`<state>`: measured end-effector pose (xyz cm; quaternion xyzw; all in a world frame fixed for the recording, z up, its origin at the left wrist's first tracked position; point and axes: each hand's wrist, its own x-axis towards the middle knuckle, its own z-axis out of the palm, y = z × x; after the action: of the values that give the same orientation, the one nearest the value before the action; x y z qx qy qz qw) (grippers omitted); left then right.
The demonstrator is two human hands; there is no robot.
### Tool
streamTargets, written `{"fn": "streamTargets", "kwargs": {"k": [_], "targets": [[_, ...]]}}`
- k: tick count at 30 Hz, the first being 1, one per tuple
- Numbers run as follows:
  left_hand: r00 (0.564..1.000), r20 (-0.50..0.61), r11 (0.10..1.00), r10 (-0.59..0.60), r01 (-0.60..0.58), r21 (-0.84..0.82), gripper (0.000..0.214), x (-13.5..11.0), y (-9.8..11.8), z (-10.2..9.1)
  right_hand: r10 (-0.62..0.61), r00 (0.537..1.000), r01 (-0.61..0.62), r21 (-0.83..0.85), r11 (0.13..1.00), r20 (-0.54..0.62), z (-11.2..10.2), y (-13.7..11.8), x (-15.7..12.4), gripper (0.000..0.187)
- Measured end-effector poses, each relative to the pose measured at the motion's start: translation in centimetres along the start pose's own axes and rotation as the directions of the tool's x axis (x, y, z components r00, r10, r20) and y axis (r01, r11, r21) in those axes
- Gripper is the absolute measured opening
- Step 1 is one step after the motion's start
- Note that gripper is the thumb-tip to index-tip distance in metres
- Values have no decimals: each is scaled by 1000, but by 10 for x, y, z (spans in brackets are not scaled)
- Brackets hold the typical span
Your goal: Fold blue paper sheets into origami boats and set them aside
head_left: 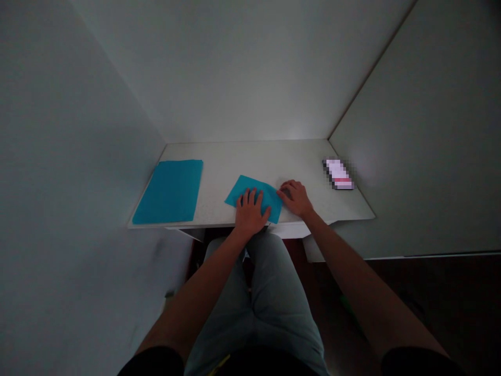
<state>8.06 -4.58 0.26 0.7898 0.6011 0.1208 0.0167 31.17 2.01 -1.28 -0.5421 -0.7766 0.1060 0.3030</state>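
Observation:
A folded piece of blue paper [250, 184] lies near the front edge of the white desk, at the middle. My left hand [249, 215] rests flat on it with the fingers spread, holding it against the desktop and hiding part of it. At the paper's right corner is my right hand [298, 199], its fingers bent and closed with the thumb at the corner. That corner seems slightly raised between thumb and fingers.
A larger blue sheet or stack of paper [170, 190] lies on the left of the white desk [250, 154]. A phone [339, 174], blurred, lies at the right by the side panel. Walls [242, 78] enclose the desk behind and on the left.

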Motion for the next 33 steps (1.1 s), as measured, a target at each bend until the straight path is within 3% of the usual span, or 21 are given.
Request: {"fn": "streamTargets", "kwargs": {"k": [8,13,16,20,23,26,33], "targets": [[1000,-20,982,-7,3,-187,71,5,0,3,-84,992,81,37,996,90,-11,-8,0,59],[994,-104,971,-26,0,-239,64,6,4,11,-145,971,159,-61,985,191,-8,-14,-2,48],[996,-78,970,-43,23,-243,55,10,2,10,-127,967,160,-135,978,221,-6,-15,-2,41],[986,-29,946,-164,149,-288,50,24,-30,-1,-131,956,172,-141,975,261,-6,-14,-2,41],[961,-82,930,-265,232,-285,54,39,-66,-10,-144,949,187,-133,973,279,-8,-13,-1,44],[956,-96,925,-277,238,-298,62,50,-92,-14,-149,947,189,-119,975,284,-9,-13,-1,47],[985,-81,939,-150,116,-324,50,51,-100,-9,-134,956,166,-105,980,262,-8,-14,-2,37]]}}
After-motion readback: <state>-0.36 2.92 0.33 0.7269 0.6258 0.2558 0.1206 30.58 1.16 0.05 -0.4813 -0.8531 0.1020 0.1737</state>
